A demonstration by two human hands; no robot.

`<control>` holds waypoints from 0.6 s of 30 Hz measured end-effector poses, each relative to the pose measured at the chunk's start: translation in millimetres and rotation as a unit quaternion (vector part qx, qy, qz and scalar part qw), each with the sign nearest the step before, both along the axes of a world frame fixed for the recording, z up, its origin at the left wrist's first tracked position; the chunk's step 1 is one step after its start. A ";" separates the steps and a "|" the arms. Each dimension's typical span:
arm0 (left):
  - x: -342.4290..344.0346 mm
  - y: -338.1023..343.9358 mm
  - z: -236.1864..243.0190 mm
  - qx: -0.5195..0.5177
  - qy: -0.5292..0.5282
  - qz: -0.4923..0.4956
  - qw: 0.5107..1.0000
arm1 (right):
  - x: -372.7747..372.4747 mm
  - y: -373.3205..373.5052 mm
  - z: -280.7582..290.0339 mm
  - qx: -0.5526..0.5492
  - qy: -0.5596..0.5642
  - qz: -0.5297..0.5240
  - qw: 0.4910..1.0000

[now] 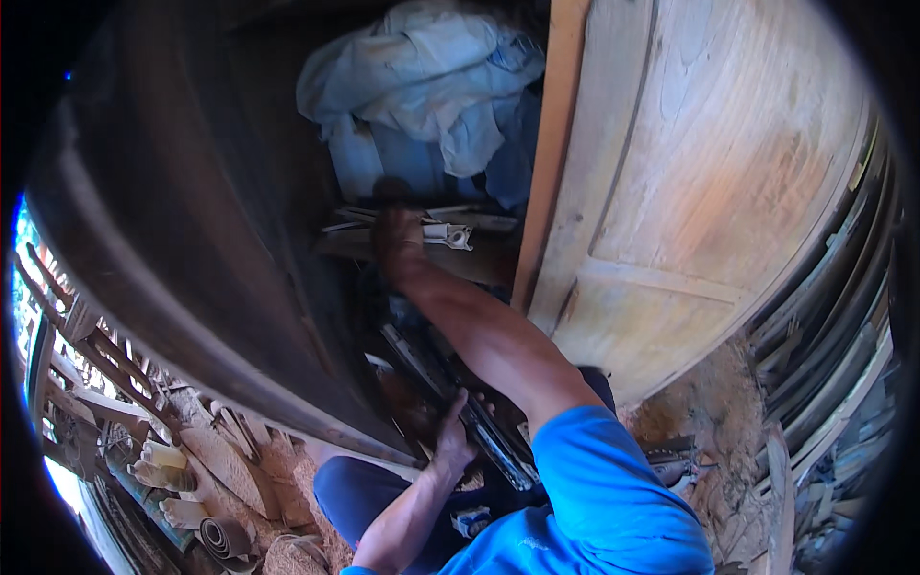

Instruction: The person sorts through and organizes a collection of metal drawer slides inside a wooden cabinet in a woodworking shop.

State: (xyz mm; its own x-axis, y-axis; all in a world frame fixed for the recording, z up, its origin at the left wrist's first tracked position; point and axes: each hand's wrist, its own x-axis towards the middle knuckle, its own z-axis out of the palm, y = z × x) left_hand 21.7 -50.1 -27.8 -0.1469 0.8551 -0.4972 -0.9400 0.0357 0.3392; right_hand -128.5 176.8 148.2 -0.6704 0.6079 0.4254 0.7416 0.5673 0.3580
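My right arm stretches into the dark inside of a wooden cabinet. My right hand (pixel 396 235) is in shadow at a shelf (pixel 489 261), beside thin pale strips (pixel 359 213) and a white piece with a round hole (pixel 448 235). Its fingers are too dark to make out. Lower down, my left hand (pixel 455 439) is closed round a long, dark, shiny bar (pixel 500 450). The bar slants from the cabinet's lower part toward my lap, and its far end lies in the dark.
A crumpled whitish cloth or sack (pixel 422 72) fills the space above the shelf. Open wooden doors stand left (pixel 192 249) and right (pixel 709 163). Wood scraps and a rolled strip (pixel 225 539) lie at lower left. Stacked slats (pixel 834 326) line the right side.
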 end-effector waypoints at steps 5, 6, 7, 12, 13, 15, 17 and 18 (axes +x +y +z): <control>0.9 3.1 5.5 0.016 -0.011 0.034 0.999 | 64.1 -56.2 10.5 -0.128 0.052 -0.046 0.989; 2.8 7.6 -0.2 0.021 -0.016 0.032 0.999 | 77.0 -56.0 6.3 -0.079 0.071 -0.040 0.993; -1.4 9.8 -7.3 0.014 -0.021 0.015 1.000 | 83.9 -55.5 -0.6 -0.079 0.072 -0.039 0.994; 3.9 14.1 -11.7 0.017 0.014 0.004 1.000 | 101.0 -42.2 -26.0 -0.255 0.095 0.010 0.962; 2.3 13.4 -12.6 0.021 0.009 0.004 1.000 | 100.2 -42.2 -25.3 -0.255 0.093 0.017 0.962; 0.4 10.9 -14.3 0.014 0.007 0.008 1.000 | 97.6 -43.5 -22.1 -0.372 0.057 0.010 0.926; -3.1 7.1 -15.8 0.004 0.010 0.010 1.000 | 91.9 -46.2 -18.2 -0.377 0.074 0.021 0.923; -1.4 8.1 -12.8 0.011 0.013 0.013 1.000 | 92.3 -44.2 -16.4 -0.377 0.088 0.020 0.922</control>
State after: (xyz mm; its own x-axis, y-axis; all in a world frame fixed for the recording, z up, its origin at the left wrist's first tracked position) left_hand 20.3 -41.9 -40.6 -0.1820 0.8611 -0.4748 -0.9313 0.0041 0.3643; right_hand -36.2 132.6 131.7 -0.6605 0.7508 -0.0041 0.7230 0.6345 -0.2731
